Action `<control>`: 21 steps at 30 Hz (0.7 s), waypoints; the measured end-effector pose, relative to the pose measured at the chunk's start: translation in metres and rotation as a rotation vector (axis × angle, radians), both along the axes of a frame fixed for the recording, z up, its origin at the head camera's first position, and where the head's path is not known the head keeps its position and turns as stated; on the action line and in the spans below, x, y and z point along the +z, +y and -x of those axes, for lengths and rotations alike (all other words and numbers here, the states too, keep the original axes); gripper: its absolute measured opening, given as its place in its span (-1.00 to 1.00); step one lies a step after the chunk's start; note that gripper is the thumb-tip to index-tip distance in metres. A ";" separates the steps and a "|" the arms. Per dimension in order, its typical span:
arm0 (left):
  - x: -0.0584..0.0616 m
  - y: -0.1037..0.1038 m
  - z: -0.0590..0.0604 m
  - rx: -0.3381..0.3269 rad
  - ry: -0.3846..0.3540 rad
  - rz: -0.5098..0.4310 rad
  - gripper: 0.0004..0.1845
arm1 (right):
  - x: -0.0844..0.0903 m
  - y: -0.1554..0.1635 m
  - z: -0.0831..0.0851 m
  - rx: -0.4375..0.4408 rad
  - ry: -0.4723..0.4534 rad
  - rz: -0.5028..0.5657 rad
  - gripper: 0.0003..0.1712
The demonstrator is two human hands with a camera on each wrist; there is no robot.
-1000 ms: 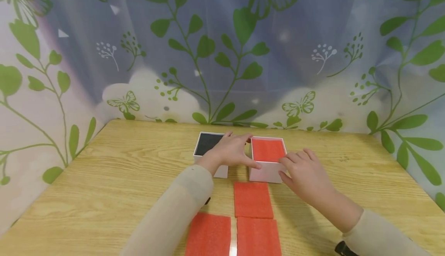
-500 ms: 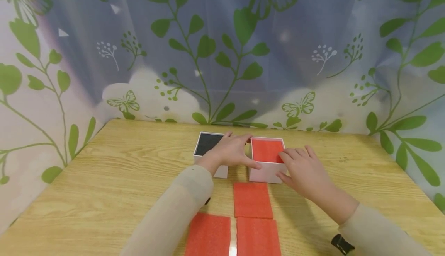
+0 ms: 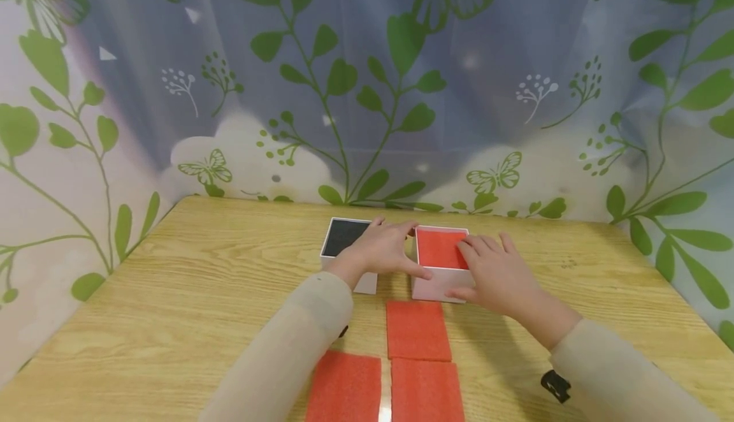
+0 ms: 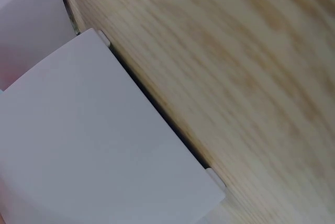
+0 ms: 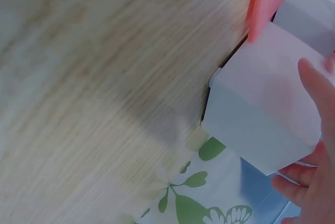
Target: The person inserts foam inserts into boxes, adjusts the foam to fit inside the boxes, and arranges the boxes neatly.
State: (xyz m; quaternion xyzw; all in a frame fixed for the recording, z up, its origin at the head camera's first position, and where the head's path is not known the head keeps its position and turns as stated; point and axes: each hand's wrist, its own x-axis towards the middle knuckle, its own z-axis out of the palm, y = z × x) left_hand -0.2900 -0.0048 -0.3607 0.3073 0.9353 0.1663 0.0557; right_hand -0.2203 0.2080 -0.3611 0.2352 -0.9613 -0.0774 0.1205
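Nearest: two red foam sheets [image 3: 385,389] lie flat side by side at the worktop's [image 3: 189,294] front edge, long axes running away from the person; a third foam sheet [image 3: 417,329] lies just beyond, same orientation.

Middle: white box with red foam insert [image 3: 440,262], squarish, open top upward, standing just behind the third sheet. Right hand [image 3: 497,275] rests on its right rim, fingers [image 3: 476,247] nearly straight across the insert, thumb against the front wall. Left hand [image 3: 380,250] is loosely spread, thumb on the box's left rim.

Beside it, left: white box with black interior [image 3: 344,238], partly under the left hand.

Farthest: leaf-and-butterfly curtain [image 3: 367,90].
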 end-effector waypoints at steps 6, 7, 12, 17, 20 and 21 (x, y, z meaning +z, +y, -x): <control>0.001 -0.001 0.000 0.005 0.005 -0.004 0.12 | 0.001 0.000 0.009 0.002 -0.023 0.006 0.02; 0.000 -0.001 0.000 0.003 0.002 -0.007 0.12 | 0.001 -0.001 0.009 -0.003 -0.031 0.002 0.03; 0.000 -0.001 0.001 -0.005 -0.009 -0.009 0.13 | 0.000 -0.002 0.012 -0.015 -0.043 -0.010 0.03; 0.001 0.000 0.000 0.000 -0.001 -0.004 0.13 | 0.000 -0.002 0.014 -0.014 -0.046 0.009 0.02; 0.000 0.000 0.000 0.003 -0.004 -0.004 0.13 | 0.000 -0.002 0.015 -0.017 -0.066 0.022 0.03; -0.001 0.000 0.000 0.002 -0.004 -0.004 0.13 | 0.000 -0.002 0.015 -0.019 -0.073 0.023 0.04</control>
